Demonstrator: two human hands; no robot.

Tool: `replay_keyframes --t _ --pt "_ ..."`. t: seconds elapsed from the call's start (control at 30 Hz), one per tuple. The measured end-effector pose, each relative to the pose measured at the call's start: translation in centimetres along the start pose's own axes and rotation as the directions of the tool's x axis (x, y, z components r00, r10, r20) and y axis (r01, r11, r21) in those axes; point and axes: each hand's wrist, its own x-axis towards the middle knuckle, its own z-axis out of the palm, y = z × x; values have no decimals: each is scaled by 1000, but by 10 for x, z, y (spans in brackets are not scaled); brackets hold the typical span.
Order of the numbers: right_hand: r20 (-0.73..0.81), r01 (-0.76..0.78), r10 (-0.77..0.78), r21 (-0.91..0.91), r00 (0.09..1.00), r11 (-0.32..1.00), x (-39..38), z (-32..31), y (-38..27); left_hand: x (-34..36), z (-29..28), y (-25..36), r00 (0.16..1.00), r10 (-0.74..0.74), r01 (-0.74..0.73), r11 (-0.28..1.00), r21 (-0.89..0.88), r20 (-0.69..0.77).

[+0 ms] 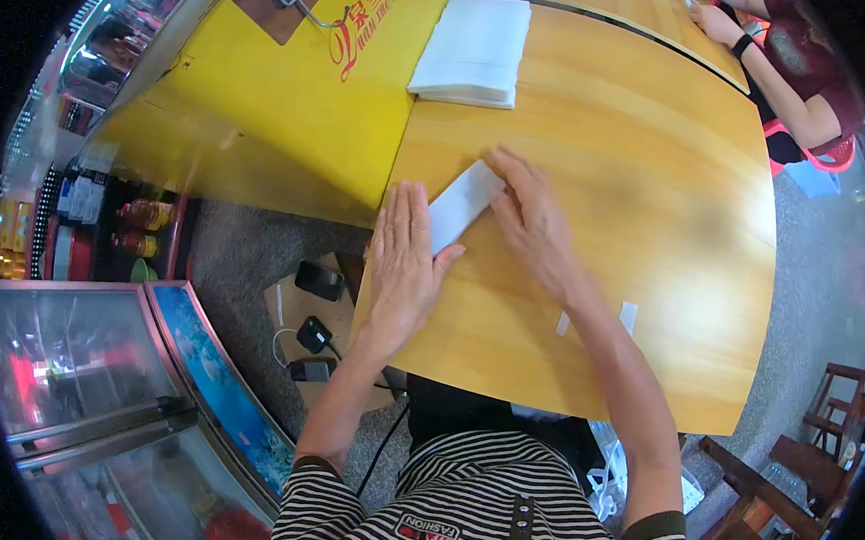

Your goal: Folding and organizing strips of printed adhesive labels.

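A folded white strip of paper, like a napkin, lies slantwise on the wooden table between my two hands. My left hand rests flat along its left side, fingers stretched out and close together, with the thumb at the strip's near end. Over the strip's far right edge reaches my right hand, its fingers apart and slightly bent; their tips touch or nearly touch the paper. A stack of white paper sheets sits at the table's far left edge.
Two small white strips lie near my right forearm. A yellow cabinet adjoins the table's left side. Devices with cables, including a black phone, are on cardboard below. A glass-topped freezer stands lower left. Another person's arm is at far right.
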Motion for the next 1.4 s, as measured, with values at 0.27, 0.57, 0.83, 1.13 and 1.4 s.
replay_keyframes --t 0.27,0.57,0.83,1.13,1.4 --pt "-82 -10 13 36 997 999 7 -11 14 -39 -27 11 940 -301 112 715 -690 -159" --pt "66 37 -36 -19 997 999 -3 19 -5 6 2 43 828 -561 195 304 -932 -10" --pt "38 35 -28 -193 999 981 -17 15 -6 8 -3 43 888 -460 254 468 -846 12" --pt "-55 20 -20 -13 998 1000 -14 8 1 4 10 37 891 -454 159 375 -913 -31" --pt "73 120 -111 -143 991 982 -21 8 -12 16 9 35 859 -495 77 377 -923 -130"
